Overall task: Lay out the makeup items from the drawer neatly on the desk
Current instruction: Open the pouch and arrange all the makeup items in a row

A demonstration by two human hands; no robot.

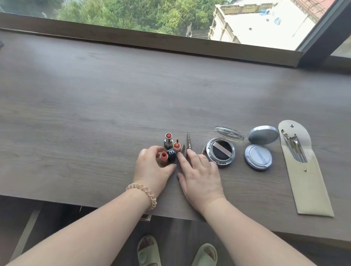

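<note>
On the grey-brown desk a cluster of lip items stands upright: an open red lipstick, a lip gloss wand in its tube, a black cap and an orange-red tube. My left hand curls around the orange-red tube. My right hand lies flat beside the cluster, its fingertips on thin brown pencils. A brown liner pen lies just beyond. To the right sit an open black powder compact and an open silver cushion compact.
A beige pouch holding several metal tools lies open at the far right. The window sill and glass run along the back. The desk's front edge is close to me, my slippered feet below it.
</note>
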